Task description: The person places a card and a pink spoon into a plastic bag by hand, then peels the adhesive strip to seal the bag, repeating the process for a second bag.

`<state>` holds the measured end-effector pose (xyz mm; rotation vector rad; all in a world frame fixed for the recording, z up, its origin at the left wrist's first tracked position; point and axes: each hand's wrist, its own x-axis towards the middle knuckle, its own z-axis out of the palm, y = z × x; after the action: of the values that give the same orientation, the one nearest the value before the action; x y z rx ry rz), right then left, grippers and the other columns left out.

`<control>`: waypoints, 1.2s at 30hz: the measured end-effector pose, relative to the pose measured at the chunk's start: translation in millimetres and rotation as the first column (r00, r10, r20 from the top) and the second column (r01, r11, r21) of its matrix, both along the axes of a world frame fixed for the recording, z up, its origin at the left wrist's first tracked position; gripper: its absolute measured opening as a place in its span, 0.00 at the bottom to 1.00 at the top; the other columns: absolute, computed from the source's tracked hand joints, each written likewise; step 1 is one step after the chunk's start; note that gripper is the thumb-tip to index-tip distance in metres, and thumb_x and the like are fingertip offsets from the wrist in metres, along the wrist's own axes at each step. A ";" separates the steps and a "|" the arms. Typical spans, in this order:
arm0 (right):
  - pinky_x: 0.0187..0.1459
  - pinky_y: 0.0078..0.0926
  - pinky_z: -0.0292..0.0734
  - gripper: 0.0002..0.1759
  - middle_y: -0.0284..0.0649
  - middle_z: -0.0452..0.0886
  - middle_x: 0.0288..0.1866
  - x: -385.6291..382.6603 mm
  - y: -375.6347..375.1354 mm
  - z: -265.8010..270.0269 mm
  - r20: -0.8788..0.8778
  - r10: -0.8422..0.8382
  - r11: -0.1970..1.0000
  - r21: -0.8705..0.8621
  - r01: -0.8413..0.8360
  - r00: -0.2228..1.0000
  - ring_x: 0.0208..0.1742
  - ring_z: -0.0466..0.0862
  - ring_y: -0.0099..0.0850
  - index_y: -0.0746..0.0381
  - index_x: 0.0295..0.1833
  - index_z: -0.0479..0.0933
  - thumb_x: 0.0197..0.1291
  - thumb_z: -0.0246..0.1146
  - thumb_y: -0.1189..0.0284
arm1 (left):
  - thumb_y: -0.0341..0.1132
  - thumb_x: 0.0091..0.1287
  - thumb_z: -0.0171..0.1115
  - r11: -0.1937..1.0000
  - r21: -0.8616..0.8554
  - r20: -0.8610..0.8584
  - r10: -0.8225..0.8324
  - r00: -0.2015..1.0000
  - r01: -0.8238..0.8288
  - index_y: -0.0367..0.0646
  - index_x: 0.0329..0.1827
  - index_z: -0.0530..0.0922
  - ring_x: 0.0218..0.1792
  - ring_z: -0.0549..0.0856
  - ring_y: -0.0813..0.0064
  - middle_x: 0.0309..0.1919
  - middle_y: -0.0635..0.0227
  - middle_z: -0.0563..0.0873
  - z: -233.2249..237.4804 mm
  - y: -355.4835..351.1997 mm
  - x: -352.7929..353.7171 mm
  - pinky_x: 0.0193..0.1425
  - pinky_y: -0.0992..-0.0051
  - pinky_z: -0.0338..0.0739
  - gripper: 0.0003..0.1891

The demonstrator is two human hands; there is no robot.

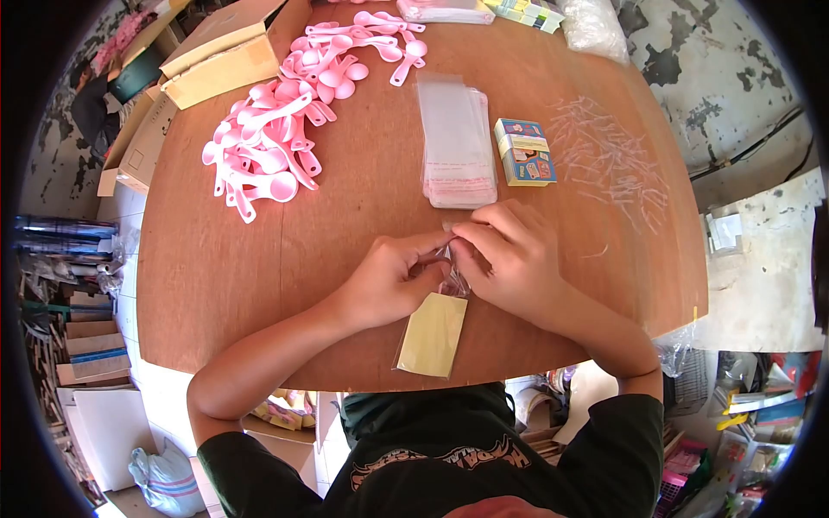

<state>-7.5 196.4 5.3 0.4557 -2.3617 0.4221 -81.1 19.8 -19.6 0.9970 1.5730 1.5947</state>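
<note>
Near the table's front edge lies a clear plastic bag [460, 285] with a pale yellow card [433, 337] inside its lower part. My left hand [399, 278] is closed on the left side of the bag's gathered upper end, thumb and fingers pressed together. From the right, my right hand [509, 257] pinches the same end, its fingertips meeting those of my left hand. Whatever else sits between the fingertips is mostly hidden. Just beyond my hands is a stack of flat clear bags [458, 142]. A banded bundle of colourful printed cards [526, 154] lies right of that stack.
Pink plastic scoops [276, 142] are heaped at the left of the wooden table [345, 203]. A cardboard box [220, 56] stands behind them. Thin clear strips [609, 151] are scattered at the right. More packs [445, 9] and a white plastic bundle [596, 30] lie along the far edge.
</note>
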 end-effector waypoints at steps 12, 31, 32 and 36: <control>0.31 0.33 0.72 0.06 0.38 0.73 0.27 -2.7 0.8 32.3 0.326 0.002 0.982 0.180 -0.064 0.945 0.31 0.78 0.35 0.63 0.19 0.75 0.40 0.66 0.75 | 0.19 0.61 0.54 0.998 -0.052 -0.282 0.007 0.959 -0.023 0.34 0.44 0.78 0.23 0.75 0.87 0.22 0.67 0.81 7.0 0.8 2.2 0.26 0.80 0.71 0.10; 0.34 0.24 0.74 0.07 0.34 0.80 0.33 50.6 144.5 18.7 0.190 -0.119 0.287 -0.933 0.217 0.974 0.34 0.79 0.23 0.60 0.36 0.78 0.63 0.58 0.70 | 0.21 0.68 0.51 0.998 0.061 0.267 -0.041 0.963 0.025 0.35 0.66 0.65 0.39 0.83 0.81 0.38 0.63 0.85 0.2 -4.4 -4.6 0.45 0.81 0.76 0.22; 0.34 0.25 0.74 0.06 0.36 0.81 0.32 57.4 148.6 20.2 0.158 -0.420 0.604 -0.686 0.406 0.893 0.32 0.80 0.26 0.61 0.36 0.79 0.62 0.58 0.71 | 0.21 0.68 0.51 0.998 0.061 0.268 -0.042 0.962 0.026 0.35 0.66 0.65 0.39 0.83 0.81 0.38 0.63 0.85 0.0 -4.1 -4.5 0.45 0.81 0.76 0.22; 0.34 0.30 0.77 0.06 0.45 0.82 0.33 81.6 156.0 29.7 0.064 -0.521 0.835 0.245 0.493 0.851 0.31 0.82 0.40 0.63 0.37 0.79 0.53 0.60 0.80 | 0.22 0.69 0.51 0.998 0.059 0.296 -0.042 0.954 0.026 0.36 0.66 0.66 0.37 0.82 0.83 0.37 0.64 0.84 3.3 -1.7 -3.6 0.43 0.82 0.76 0.21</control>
<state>74.1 352.4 35.0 -0.1231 -2.5434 -0.0660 -84.7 18.1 -16.3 0.7642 1.3065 1.6834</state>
